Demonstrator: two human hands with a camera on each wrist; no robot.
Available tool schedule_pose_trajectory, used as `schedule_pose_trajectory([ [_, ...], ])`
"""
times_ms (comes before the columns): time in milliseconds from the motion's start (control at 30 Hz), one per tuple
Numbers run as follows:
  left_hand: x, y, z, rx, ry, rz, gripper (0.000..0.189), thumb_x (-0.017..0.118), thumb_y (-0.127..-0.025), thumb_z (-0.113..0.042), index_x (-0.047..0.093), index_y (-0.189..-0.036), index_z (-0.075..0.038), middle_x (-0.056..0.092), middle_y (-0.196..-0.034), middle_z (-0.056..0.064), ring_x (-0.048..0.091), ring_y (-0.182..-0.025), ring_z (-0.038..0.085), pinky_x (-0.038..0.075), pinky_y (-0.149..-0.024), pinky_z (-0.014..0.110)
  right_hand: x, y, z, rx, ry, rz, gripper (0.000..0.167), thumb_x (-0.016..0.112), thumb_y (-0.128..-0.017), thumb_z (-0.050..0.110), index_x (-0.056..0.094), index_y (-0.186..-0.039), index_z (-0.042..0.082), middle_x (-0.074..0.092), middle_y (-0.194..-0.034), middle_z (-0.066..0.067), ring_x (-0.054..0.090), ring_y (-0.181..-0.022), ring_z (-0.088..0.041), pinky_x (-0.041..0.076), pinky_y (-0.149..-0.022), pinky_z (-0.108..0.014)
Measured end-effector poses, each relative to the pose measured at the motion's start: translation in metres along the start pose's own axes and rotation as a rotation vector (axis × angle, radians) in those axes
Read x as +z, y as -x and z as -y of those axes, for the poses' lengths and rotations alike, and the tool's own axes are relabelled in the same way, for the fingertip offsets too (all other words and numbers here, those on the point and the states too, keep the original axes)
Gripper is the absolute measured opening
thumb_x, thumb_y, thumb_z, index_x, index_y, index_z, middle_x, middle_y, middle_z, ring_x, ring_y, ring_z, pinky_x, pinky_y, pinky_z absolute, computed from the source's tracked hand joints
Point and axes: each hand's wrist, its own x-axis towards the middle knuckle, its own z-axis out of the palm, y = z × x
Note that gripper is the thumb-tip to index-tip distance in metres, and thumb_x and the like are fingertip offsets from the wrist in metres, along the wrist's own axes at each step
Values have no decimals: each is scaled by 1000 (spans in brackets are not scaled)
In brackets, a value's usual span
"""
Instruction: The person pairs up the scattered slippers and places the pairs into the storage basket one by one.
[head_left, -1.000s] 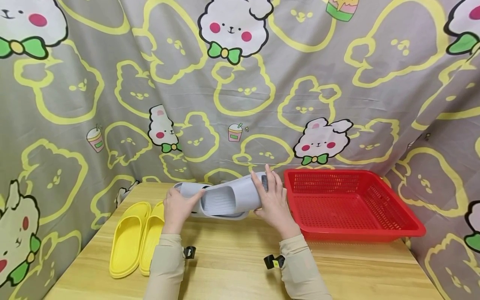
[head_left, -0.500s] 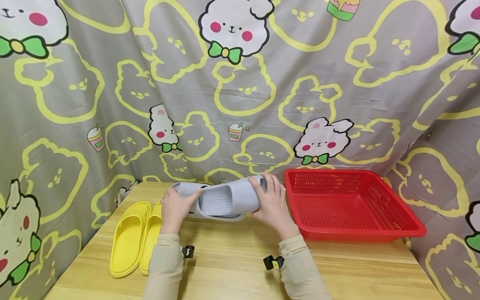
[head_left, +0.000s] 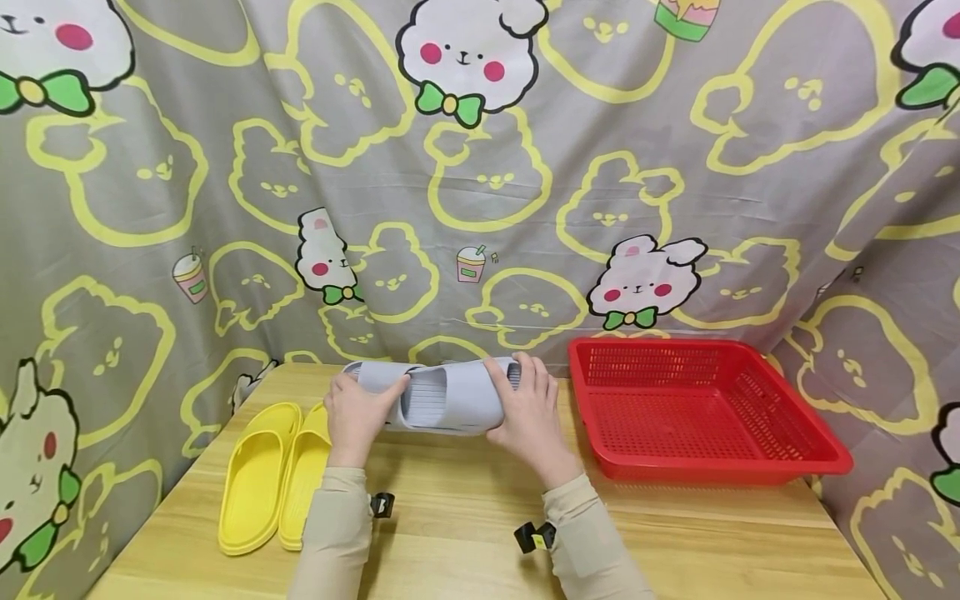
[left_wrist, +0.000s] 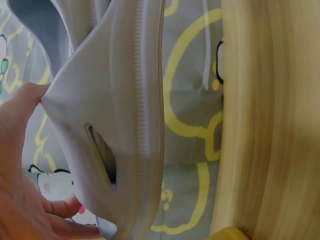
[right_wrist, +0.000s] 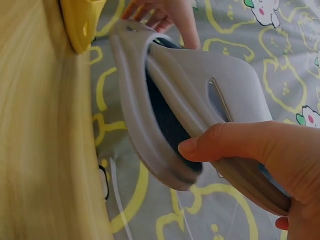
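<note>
A pair of pale grey-blue slide slippers is held above the table in the head view. My left hand [head_left: 360, 417] grips the left slipper [head_left: 382, 377] near its toe end, thumb on the strap edge. My right hand [head_left: 534, 417] holds the right slipper [head_left: 472, 396] by its toe end, with the thumb [right_wrist: 215, 142] beneath and fingers over the top. In the right wrist view the two slippers overlap, the right slipper [right_wrist: 225, 75] lying against the opening of the left slipper [right_wrist: 131, 100]. Up close in the left wrist view, the strap [left_wrist: 85, 105] shows a slit.
Two yellow slippers [head_left: 251, 492] stand side by side on the wooden table [head_left: 450, 542] at left, one partly behind my left arm. A red perforated basket [head_left: 720, 463] sits at right. Patterned curtains [head_left: 487, 192] surround the table. A black wrist camera [head_left: 534, 537] hangs from each forearm.
My right hand has moved left and lowered its slipper's raised toe end, so the right slipper now lies more level and overlaps the left one further. My left hand stays nearly in place.
</note>
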Motion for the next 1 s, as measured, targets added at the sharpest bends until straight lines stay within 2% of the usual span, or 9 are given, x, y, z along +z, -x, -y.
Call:
schedule_pose_trajectory([
  [367,2,3,-4,3,-20,-11,98,75,-66,-69,42,-119,7,46,-115,24,43,-109,46,41,-92,53,11,1,3,12,2,-9,110,94,-50,30,40,-145,29,34,-140,-20,29,-131,-40,33,-97,-52],
  [600,8,6,-7,65,-63,-25,109,75,-68,-65,36,-129,16,45,-121,32,43,-113,51,37,-98,55,16,2,2,9,-23,-37,109,95,-47,28,42,-143,26,35,-139,-22,30,-129,-41,33,-94,-52],
  [733,12,7,-7,76,-57,-37,105,76,-68,-64,38,-127,15,44,-122,30,42,-114,49,36,-99,54,20,3,0,19,-43,-41,108,95,-47,28,43,-142,27,34,-139,-21,30,-129,-42,33,-95,-53],
  [1000,14,6,-5,86,-48,25,97,74,-71,-66,41,-120,11,39,-131,30,38,-119,47,36,-101,54,27,4,-11,32,-64,-40,106,95,-48,29,43,-140,29,34,-139,-20,29,-130,-41,32,-95,-53],
])
